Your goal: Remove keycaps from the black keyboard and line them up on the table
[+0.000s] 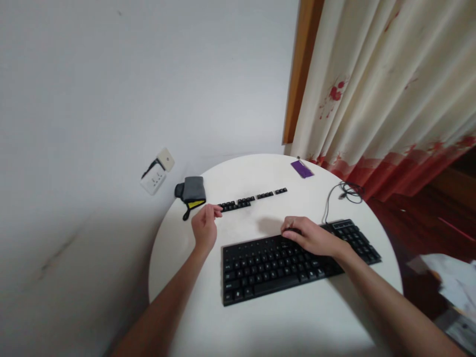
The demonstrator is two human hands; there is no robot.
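Observation:
A black keyboard (275, 267) lies slightly angled on the white round table (178, 307). Along its top row, small stubs show where caps are off. My right hand (307, 234) is over the keyboard's upper edge, fingers curled down and closed; a dark bit shows at the fingertips, but I cannot tell if it is a separate piece. Loose black keycaps (243, 202) lie in short rows farther back on the table. At their left end is my left hand (206, 224), fingers bent together in a pinch. Whatever is between those fingers is hidden.
A folded grey cloth (194, 189) with yellow lining is at the table's left edge. A purple card (302, 169) lies at the back. The coiled cable (349, 191) rests at the right rim. Wall sockets (153, 178) and a curtain (357, 99) are beyond.

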